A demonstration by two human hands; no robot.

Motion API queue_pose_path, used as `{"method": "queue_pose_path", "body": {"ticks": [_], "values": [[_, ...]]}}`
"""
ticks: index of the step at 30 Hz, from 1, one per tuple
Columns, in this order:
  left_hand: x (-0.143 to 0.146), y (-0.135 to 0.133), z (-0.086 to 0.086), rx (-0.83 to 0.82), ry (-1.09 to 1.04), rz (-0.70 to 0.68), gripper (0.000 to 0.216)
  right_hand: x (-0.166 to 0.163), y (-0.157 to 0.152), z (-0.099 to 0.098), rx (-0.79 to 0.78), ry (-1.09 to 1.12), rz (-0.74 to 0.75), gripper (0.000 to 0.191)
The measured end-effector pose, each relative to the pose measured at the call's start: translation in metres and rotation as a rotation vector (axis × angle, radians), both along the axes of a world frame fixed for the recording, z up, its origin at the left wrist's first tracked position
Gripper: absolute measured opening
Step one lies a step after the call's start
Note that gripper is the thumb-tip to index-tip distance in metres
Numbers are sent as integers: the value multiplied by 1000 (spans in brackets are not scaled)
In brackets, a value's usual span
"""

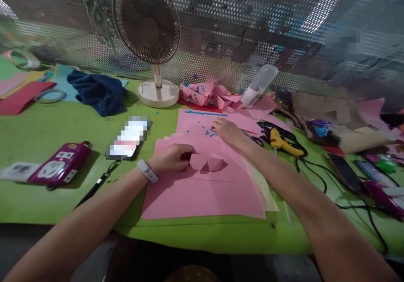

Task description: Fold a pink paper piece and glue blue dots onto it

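My left hand is closed on a small folded pink paper piece, holding it down on a large pink paper sheet. A white band is on that wrist. My right hand reaches farther back, fingers curled down onto several tiny blue paper dots scattered on another pink sheet. Whether it has pinched a dot is hidden under the fingers.
On the green table stand a small fan, a blue cloth, a phone, a purple power strip, a yellow glue gun with black cables, scissors, crumpled dotted pink paper and a white bottle. A perforated metal screen rises behind.
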State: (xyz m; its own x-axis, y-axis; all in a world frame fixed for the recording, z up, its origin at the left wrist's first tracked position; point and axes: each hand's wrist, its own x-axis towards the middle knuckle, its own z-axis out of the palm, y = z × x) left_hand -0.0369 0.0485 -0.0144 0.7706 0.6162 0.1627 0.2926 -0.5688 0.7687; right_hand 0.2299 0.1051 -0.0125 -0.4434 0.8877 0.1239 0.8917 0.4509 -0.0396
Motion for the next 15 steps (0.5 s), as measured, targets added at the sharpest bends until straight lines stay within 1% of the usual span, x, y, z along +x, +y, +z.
{"method": "queue_pose_path", "body": {"ticks": [3, 7, 11, 15], "values": [[0, 0, 0, 11, 7, 0, 36, -1, 1, 0, -3, 4, -12, 17], [0, 0, 1, 12, 27, -6, 37, 2, 5, -3, -11, 76, -45, 15], [0, 1, 1, 24, 30, -7, 37, 6, 8, -4, -29, 208, -97, 12], [0, 0, 1, 32, 45, -4, 36, 12, 5, -4, -70, 382, -161, 9]]}}
